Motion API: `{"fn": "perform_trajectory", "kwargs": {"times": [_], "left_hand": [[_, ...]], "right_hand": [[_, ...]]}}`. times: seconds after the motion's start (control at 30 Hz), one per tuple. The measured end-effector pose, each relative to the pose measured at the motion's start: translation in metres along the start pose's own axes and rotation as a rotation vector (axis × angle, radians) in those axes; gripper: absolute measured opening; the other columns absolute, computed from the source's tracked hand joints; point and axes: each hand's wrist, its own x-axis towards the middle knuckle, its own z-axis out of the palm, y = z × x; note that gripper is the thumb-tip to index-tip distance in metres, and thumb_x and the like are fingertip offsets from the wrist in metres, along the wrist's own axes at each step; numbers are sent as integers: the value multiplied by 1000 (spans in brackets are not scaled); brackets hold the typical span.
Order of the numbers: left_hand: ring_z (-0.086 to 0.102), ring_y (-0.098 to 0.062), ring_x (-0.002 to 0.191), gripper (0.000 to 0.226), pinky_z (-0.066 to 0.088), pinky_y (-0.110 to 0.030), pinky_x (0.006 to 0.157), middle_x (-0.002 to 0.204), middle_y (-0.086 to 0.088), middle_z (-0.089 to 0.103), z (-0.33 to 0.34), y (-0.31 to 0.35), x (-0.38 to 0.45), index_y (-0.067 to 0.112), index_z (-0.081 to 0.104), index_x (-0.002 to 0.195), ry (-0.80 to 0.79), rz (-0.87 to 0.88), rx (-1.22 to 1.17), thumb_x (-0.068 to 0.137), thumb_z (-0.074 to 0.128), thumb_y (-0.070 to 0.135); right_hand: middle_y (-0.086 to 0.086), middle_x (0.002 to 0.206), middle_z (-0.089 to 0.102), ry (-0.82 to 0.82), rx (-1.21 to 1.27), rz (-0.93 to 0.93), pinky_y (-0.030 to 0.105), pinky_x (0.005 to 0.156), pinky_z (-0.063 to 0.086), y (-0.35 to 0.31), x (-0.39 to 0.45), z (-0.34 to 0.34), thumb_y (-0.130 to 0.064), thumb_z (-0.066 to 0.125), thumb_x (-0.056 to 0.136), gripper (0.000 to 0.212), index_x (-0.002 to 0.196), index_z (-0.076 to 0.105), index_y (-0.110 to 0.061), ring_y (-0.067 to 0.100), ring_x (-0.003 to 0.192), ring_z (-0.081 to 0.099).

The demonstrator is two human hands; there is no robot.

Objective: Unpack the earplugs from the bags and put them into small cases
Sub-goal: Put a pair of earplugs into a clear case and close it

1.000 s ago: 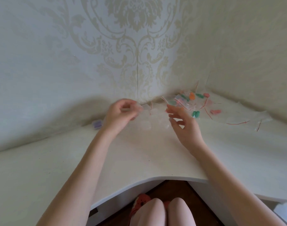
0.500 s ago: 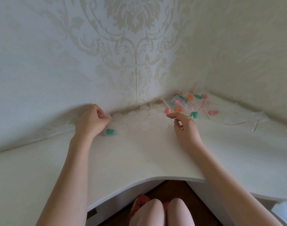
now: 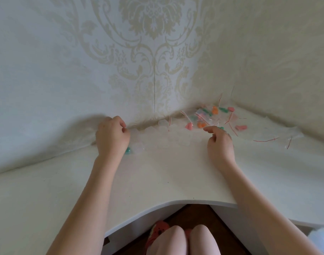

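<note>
Curled fingers (image 3: 124, 130) of the left hand (image 3: 111, 138) seem to pinch a clear case (image 3: 139, 132) – the right hand (image 3: 220, 142) hangs loosely curled, holding nothing – with bagged earplugs (image 3: 209, 116) heaped at two o'clock on the white tabletop (image 3: 157, 172), a green earplug (image 3: 128, 150) beside the left wrist.

A white tabletop (image 3: 166, 173) fills the corner, its near edge cut in a concave curve. Behind the tabletop rises pale wallpaper (image 3: 153, 43) with a cream damask pattern, a vertical seam (image 3: 155, 92) running down to the tabletop's back edge. Below the curved edge lies a dark wooden floor (image 3: 194, 214), with bare knees (image 3: 187, 240) over it and a red slipper (image 3: 157, 230) just left of the knees.
</note>
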Motion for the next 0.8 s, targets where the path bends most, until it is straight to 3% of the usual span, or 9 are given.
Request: {"fn": "perform_trajectory", "kwargs": {"times": [0.1, 0.17, 0.23, 0.43, 0.5, 0.57, 0.67, 0.73, 0.8], "left_hand": [[57, -37, 82, 13, 47, -41, 68, 81, -14, 61, 9, 14, -7, 9, 65, 81, 15, 160, -47, 74, 58, 1], [59, -34, 80, 11, 46, -38, 65, 76, -11, 62, 16, 23, -13, 11, 65, 78, -7, 241, -49, 73, 60, 2], [58, -32, 80, 10, 42, -34, 64, 76, -9, 64, 23, 32, -22, 11, 66, 78, -40, 313, -43, 73, 63, 3], [58, -29, 85, 11, 45, -36, 72, 82, -3, 68, 33, 47, -39, 11, 66, 82, -139, 447, -109, 73, 65, 4], [59, -23, 84, 11, 45, -27, 74, 84, 1, 66, 36, 51, -42, 10, 66, 86, -177, 390, -250, 76, 65, 4], [60, -15, 82, 14, 43, -14, 74, 86, 2, 66, 34, 59, -43, 11, 66, 92, -265, 192, -547, 80, 68, 4], [63, -12, 93, 29, 50, -23, 86, 102, -5, 67, 30, 71, -44, 12, 59, 109, -522, -190, -1028, 83, 71, 10], [64, -13, 95, 34, 51, -26, 88, 105, -3, 66, 32, 73, -45, 13, 58, 113, -627, -276, -1062, 82, 73, 18], [65, -14, 80, 22, 51, -25, 75, 88, -4, 69, 33, 74, -48, 11, 65, 101, -681, -314, -1083, 83, 72, 21]], "right_hand": [[6, 140, 48, -46, -250, -6, 41, 100, 36, 5, 18, -10, -3, 43, 89, 50, 135, 49, -20, 30, 126, 42], [5, 149, 39, -156, -406, 19, 42, 103, 32, 9, 31, -17, -21, 52, 94, 50, 142, 40, -19, 29, 135, 33], [4, 139, 49, -228, -440, 76, 40, 99, 35, 15, 40, -20, -35, 56, 93, 46, 134, 47, -18, 29, 129, 40], [7, 103, 69, 65, -201, 3, 32, 71, 42, 28, 39, -13, -14, 55, 90, 19, 103, 68, -19, 31, 95, 59], [4, 93, 70, 151, 60, -22, 29, 68, 45, 24, 36, -15, -13, 52, 94, 16, 98, 66, -17, 24, 84, 62], [4, 90, 69, 158, 432, -5, 29, 67, 54, 8, 29, -20, -10, 49, 97, 14, 97, 62, -14, 18, 75, 67], [4, 83, 72, -105, 896, 119, 25, 58, 58, -22, 10, -18, -5, 43, 100, 18, 94, 58, -14, 17, 62, 70], [3, 80, 73, -338, 988, 150, 27, 58, 57, -37, -5, -10, -4, 44, 99, 15, 101, 56, -13, 21, 65, 71], [8, 84, 72, -500, 1052, 174, 31, 64, 58, -46, -17, -1, -3, 44, 99, 13, 102, 54, -11, 24, 71, 71]]}}
